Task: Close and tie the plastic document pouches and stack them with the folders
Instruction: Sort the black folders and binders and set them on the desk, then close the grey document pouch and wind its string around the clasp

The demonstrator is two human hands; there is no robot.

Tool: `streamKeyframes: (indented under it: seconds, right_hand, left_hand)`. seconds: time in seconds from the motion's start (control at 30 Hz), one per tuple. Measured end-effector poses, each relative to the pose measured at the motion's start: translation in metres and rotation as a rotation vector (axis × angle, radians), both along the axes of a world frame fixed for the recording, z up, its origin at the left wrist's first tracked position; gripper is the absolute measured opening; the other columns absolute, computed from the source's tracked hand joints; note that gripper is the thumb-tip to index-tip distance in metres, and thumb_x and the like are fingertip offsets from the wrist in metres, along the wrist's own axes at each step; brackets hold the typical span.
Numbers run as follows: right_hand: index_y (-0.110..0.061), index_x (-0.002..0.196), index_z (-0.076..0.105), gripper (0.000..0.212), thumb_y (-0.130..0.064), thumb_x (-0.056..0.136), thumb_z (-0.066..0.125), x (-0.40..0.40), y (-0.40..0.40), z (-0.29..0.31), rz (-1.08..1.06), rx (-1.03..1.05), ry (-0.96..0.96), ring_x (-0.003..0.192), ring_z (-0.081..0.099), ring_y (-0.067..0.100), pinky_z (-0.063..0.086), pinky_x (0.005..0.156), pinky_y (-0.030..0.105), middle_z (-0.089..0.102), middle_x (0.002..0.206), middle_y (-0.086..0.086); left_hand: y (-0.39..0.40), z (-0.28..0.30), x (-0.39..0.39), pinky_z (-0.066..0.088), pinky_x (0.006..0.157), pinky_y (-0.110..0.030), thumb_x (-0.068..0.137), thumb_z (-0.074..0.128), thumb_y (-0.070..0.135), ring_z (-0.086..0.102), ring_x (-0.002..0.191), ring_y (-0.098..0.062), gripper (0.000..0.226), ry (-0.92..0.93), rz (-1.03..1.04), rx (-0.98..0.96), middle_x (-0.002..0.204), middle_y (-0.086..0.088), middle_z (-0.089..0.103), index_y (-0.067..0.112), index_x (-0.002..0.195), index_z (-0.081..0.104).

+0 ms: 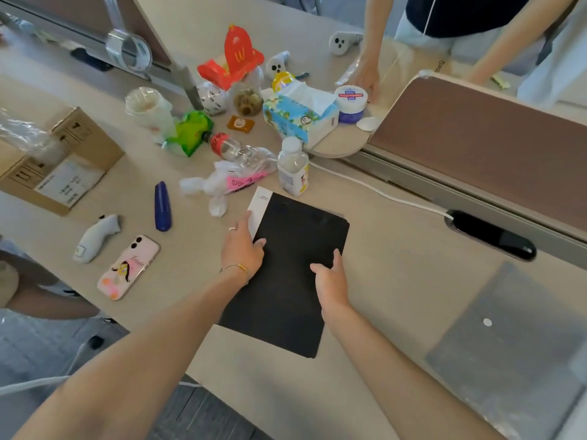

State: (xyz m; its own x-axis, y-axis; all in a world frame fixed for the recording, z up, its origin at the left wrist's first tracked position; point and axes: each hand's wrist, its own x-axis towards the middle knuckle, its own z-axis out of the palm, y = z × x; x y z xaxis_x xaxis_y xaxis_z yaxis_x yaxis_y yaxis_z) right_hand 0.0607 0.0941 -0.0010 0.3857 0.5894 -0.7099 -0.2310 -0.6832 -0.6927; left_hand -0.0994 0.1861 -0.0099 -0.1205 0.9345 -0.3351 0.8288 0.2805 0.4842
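A black folder (286, 281) lies flat on the beige desk (397, 281), with a white folder or paper (259, 201) sticking out from under its far left corner. My left hand (243, 249) grips the folder's left edge, thumb on top of the black cover. On the cover's right half rests my right hand (330, 281), fingers spread and holding nothing. A translucent plastic document pouch (514, 344) with a white round button lies flat at the desk's near right, apart from both hands.
Clutter fills the far desk: a water bottle (292, 166), tissue box (301, 119), crumpled wrappers, a red paper box (235, 58). A phone (128, 268), blue pen case (163, 206) and cardboard box (57, 160) sit left. Another person's hand (365, 77) rests at the far side.
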Motion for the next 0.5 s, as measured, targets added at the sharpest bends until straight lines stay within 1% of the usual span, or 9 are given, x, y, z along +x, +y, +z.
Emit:
streamKeyframes:
  seconds: [0.1,0.2,0.27,0.37,0.5]
  right_hand:
    - [-0.032,0.155,0.023,0.074,-0.016,0.093,0.059,0.004,-0.001,0.0,0.035,0.008,-0.041,0.139,0.042,0.026,0.039,0.113,0.045,0.036,0.157,-0.001]
    - [-0.031,0.154,0.027,0.07,-0.016,0.093,0.059,0.009,-0.006,0.009,0.075,0.042,-0.105,0.142,0.039,0.023,0.037,0.115,0.043,0.035,0.158,-0.003]
    - [-0.03,0.153,0.03,0.069,-0.014,0.092,0.059,0.016,-0.014,0.021,0.099,0.101,-0.154,0.143,0.037,0.021,0.036,0.116,0.041,0.036,0.157,-0.005]
    - [-0.025,0.151,0.034,0.067,-0.009,0.091,0.059,0.038,-0.031,0.041,0.122,0.182,-0.281,0.142,0.034,0.013,0.029,0.118,0.035,0.039,0.152,-0.008]
    - [-0.024,0.152,0.034,0.067,-0.006,0.092,0.057,0.084,-0.065,0.063,0.127,0.252,-0.481,0.144,0.032,0.014,0.026,0.12,0.036,0.036,0.156,-0.004]
  left_hand:
    - [-0.001,0.003,0.001,0.047,0.102,-0.047,0.096,0.063,0.029,0.053,0.124,-0.036,0.074,0.049,-0.031,0.011,0.141,-0.015,0.05,0.029,0.157,0.022]
    - [-0.006,0.009,0.005,0.043,0.108,-0.047,0.098,0.059,0.027,0.049,0.128,-0.036,0.065,0.091,-0.1,0.124,0.158,-0.01,0.036,0.023,0.155,0.028]
    - [-0.014,0.016,0.016,0.043,0.11,-0.047,0.099,0.057,0.025,0.049,0.13,-0.033,0.062,0.04,-0.121,0.173,0.159,-0.006,0.034,0.021,0.154,0.03]
    - [-0.031,0.027,0.046,0.041,0.114,-0.046,0.099,0.059,0.023,0.043,0.139,-0.026,0.062,-0.062,-0.18,0.204,0.158,-0.004,0.035,0.026,0.154,0.031]
    - [-0.06,0.042,0.1,0.04,0.116,-0.042,0.097,0.061,0.02,0.039,0.143,-0.023,0.062,-0.173,-0.32,0.224,0.157,-0.003,0.037,0.028,0.153,0.034]
